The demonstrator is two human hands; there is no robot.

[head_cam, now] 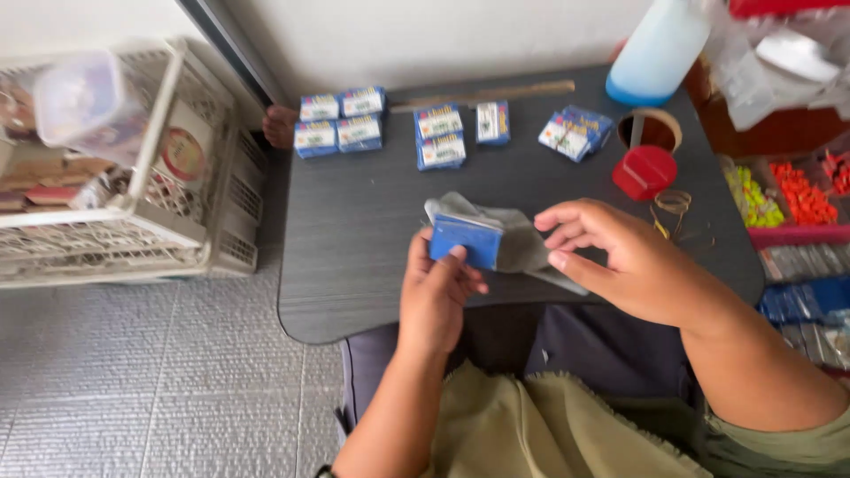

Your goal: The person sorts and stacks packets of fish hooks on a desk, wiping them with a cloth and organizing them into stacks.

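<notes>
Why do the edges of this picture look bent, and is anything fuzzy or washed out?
Head view: wide lens bows the white rack and floor tiles; even daylight, soft shadows; the bottle and wall are overexposed; the right hand is slightly blurred, while the left hand with its blue packet is sharper.

A small packet (467, 241) is held over the near edge of the desk (354, 221) by the left hand (434, 301), with a folded cloth (518, 239) behind it, touched by the right hand (620, 261). Packet stacks (338, 122) are ranged along the far edge. A wire rack (168, 177) is placed left of the desk; a bottle (655, 49) stands far right.
</notes>
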